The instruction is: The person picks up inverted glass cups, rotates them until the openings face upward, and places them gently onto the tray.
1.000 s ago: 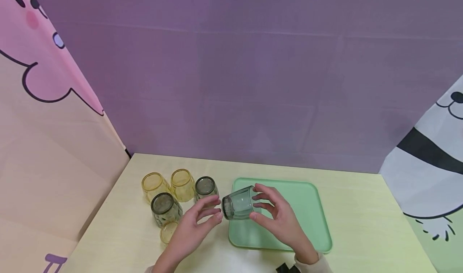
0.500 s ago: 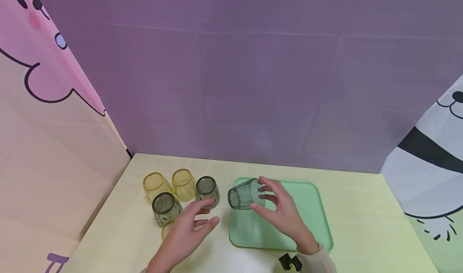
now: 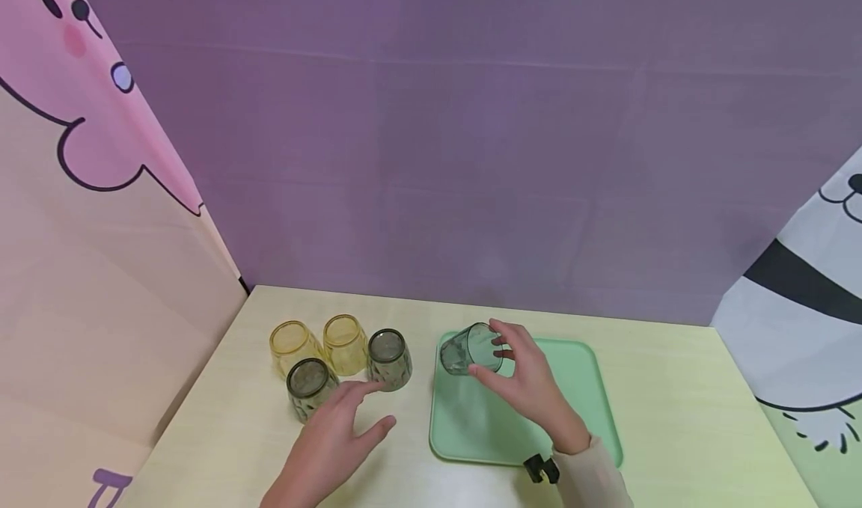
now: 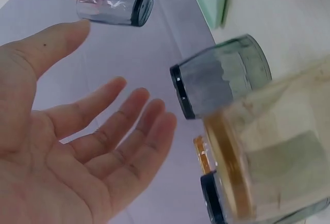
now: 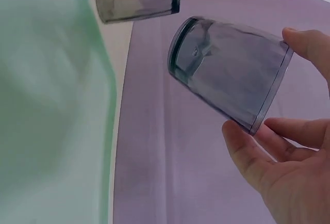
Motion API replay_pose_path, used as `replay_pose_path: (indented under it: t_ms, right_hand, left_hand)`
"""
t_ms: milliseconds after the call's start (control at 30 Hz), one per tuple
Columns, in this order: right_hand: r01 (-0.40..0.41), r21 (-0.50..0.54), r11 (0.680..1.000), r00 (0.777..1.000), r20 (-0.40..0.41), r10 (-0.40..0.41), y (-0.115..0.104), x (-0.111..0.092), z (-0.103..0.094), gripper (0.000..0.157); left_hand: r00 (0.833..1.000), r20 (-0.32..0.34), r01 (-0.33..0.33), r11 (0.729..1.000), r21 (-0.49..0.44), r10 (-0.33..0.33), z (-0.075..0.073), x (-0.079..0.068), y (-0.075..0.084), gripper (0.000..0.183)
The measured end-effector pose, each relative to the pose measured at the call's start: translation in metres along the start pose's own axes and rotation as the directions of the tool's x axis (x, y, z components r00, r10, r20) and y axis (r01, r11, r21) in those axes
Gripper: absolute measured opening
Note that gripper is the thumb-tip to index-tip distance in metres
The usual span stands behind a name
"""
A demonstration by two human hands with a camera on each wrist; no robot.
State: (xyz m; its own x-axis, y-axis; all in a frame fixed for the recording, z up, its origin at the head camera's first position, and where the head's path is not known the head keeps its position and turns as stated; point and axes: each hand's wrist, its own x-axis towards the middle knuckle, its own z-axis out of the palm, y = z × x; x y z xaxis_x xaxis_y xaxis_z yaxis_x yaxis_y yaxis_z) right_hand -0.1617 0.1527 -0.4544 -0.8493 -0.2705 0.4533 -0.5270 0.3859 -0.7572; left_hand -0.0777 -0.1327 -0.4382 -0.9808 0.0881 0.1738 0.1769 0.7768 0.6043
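Note:
My right hand (image 3: 532, 388) pinches a smoky grey drinking glass (image 3: 465, 352) near its rim, with the thumb on one side and fingers on the other. The glass is tilted, its base pointing left, above the far left part of the green tray (image 3: 491, 433). My left hand (image 3: 326, 441) is off the held glass, its fingers extended and nothing in them. Close to its fingertips stands an upside-down grey glass (image 3: 389, 362). The left wrist view shows a yellow glass (image 4: 278, 157) beside that hand; the hand hides it in the head view.
Left of the tray, another grey glass (image 3: 310, 388) and two yellow glasses, one at the back left (image 3: 291, 347) and one beside it (image 3: 346, 347), stand upside down on the pale table (image 3: 687, 403). A small black object (image 3: 541, 468) lies by the right sleeve.
My left hand has come away from the held glass, moving left and down. The right hand has carried the glass rightward and farther back over the tray.

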Motion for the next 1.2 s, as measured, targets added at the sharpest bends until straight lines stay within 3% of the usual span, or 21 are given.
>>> replay_pose_path:
  t_ms: [300, 600, 867, 1067, 1200]
  right_hand:
    - [-0.077, -0.175, 0.981, 0.995, 0.047, 0.087, 0.009, 0.011, -0.001, 0.072]
    - [-0.153, -0.259, 0.954, 0.979, 0.090, 0.182, 0.019, 0.020, 0.002, 0.077]
    - [-0.158, -0.301, 0.940, 0.966, 0.152, 0.211, 0.024, 0.030, 0.009, 0.078]
    - [-0.164, -0.324, 0.932, 0.957, 0.179, 0.230, 0.030, 0.034, 0.015, 0.078]
    - [-0.181, -0.329, 0.927, 0.950, 0.185, 0.251, 0.032, 0.035, 0.016, 0.079]
  left_hand:
    - [1.000, 0.000, 0.007, 0.975, 0.224, -0.007, -0.002, -0.006, -0.007, 0.048]
    - [1.000, 0.021, 0.007, 0.937, 0.349, -0.015, -0.004, -0.009, -0.015, 0.052]
    - [0.995, 0.069, 0.041, 0.917, 0.396, -0.075, -0.004, -0.010, -0.020, 0.055]
    - [0.978, 0.140, 0.089, 0.911, 0.402, -0.157, -0.006, -0.009, -0.022, 0.055]
    - [0.973, 0.155, 0.097, 0.912, 0.399, -0.171, -0.006, -0.010, -0.023, 0.053]
